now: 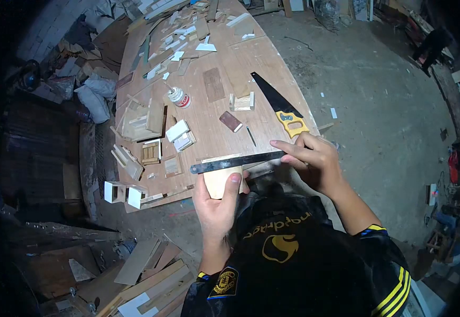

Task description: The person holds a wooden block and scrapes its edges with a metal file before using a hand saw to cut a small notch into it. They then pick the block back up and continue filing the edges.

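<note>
My left hand (215, 211) is closed around a small pale wooden block (217, 185) near the table's front edge, thumb on its face. Across the block's upper edge lies a long dark hacksaw blade (224, 164) with a hole at its left end. My right hand (312, 158) pinches the blade's right end, index finger stretched along it. Whether the blade's edge cuts into the wood cannot be made out. Beyond the blade are a pencil (251, 136) and a brown sanding block (231, 121).
A handsaw (280, 103) with a yellow handle lies at the table's right edge. A glue bottle (179, 98), a small wooden frame (241, 102) and a wooden model house (143, 122) stand on the table (230, 58). Wood scraps (188, 42) cover its far end.
</note>
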The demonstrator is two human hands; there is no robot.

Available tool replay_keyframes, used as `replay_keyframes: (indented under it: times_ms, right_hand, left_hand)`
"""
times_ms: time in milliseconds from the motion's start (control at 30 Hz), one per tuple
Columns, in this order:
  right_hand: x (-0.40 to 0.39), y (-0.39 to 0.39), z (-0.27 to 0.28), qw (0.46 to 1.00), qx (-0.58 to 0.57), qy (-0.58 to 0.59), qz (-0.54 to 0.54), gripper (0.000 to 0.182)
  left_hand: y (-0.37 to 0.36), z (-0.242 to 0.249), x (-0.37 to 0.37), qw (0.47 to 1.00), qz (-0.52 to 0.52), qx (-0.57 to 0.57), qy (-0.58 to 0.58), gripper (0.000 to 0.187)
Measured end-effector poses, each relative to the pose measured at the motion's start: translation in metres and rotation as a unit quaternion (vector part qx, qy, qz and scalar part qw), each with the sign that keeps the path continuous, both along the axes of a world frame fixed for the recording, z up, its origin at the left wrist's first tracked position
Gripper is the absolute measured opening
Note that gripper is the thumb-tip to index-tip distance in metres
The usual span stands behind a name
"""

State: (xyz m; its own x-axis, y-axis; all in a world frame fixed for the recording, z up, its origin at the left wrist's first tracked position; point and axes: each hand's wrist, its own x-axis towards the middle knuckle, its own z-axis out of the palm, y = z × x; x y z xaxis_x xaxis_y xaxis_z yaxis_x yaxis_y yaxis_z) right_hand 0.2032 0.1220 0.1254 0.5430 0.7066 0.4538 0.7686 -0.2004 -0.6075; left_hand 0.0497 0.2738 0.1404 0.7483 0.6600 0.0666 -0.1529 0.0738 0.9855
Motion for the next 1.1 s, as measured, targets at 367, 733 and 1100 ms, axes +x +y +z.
replay_keyframes:
  times_ms: [367,733,1100]
  right_hand:
    - [0.018,-0.011,0.019,0.993,0.102,-0.015,-0.053,0.029]
    - [-0.004,-0.001,0.002,1.0,0.021,0.01,0.001,0.045]
    - [-0.004,0.012,-0.006,0.999,0.028,-0.03,-0.031,0.032]
  left_hand:
    - [-0.005,-0.006,0.0,0.997,-0.002,-0.034,0.065,0.021]
    - [-0.006,0.0,0.007,1.0,0.025,-0.011,0.005,0.026]
    - [-0.01,-0.005,0.011,0.996,0.062,0.053,0.026,0.026]
